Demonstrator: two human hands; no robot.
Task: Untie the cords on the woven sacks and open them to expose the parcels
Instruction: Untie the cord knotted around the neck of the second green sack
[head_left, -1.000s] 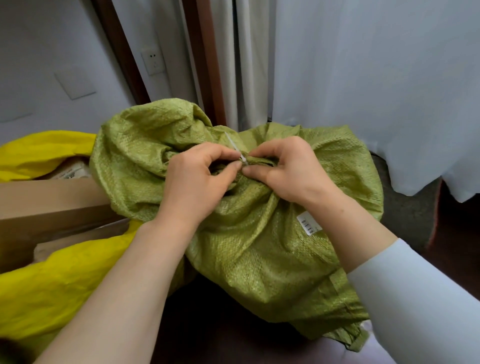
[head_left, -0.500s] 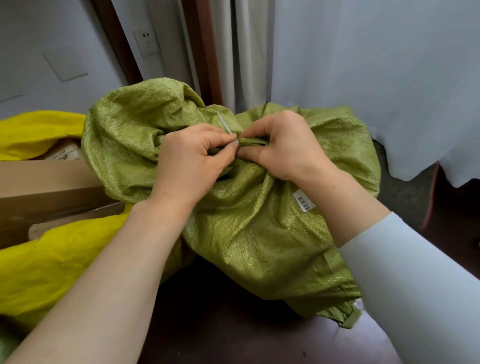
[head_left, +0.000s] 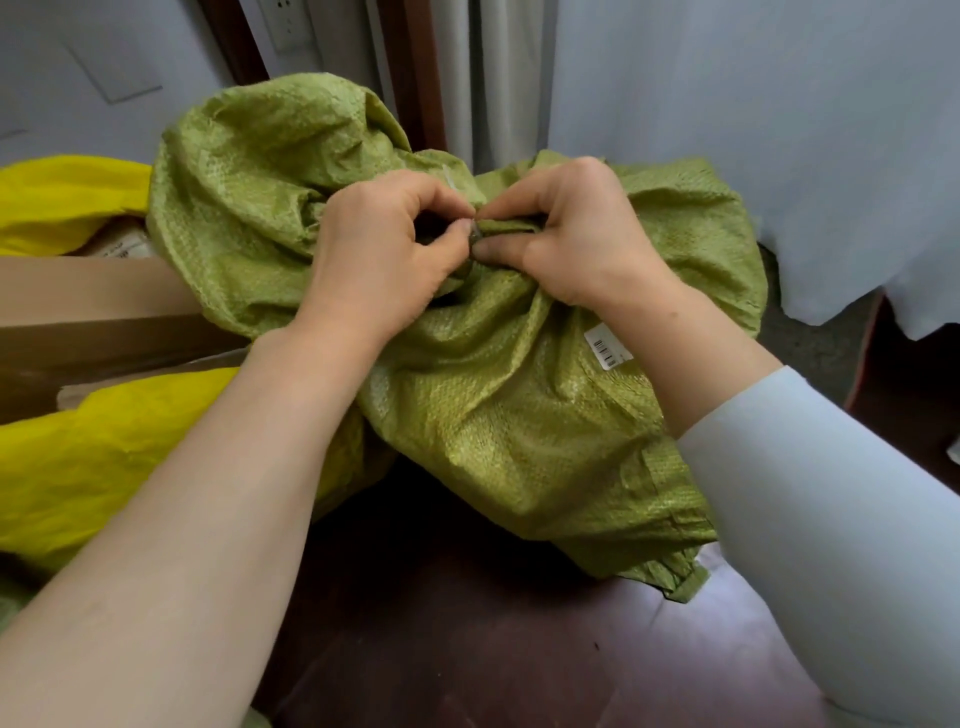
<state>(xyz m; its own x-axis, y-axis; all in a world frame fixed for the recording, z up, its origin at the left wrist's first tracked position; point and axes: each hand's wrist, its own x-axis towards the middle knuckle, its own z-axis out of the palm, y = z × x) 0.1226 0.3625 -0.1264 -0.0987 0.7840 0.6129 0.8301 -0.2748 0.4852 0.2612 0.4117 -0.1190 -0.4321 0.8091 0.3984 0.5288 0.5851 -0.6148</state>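
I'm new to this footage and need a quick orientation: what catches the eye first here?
A crumpled green woven sack fills the centre, its gathered neck pinched between the left hand and right hand. A bright yellow sack and a brown cardboard box lie at the left.

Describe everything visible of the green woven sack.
The green woven sack is crinkled, glossy plastic weave, bulging, slumped on a dark wooden surface against a yellow sack. Its neck is bunched shut by a thin pale cord. The left hand pinches the cord at the knot; the right hand pinches the gathered neck. A white barcode label sits on its side.
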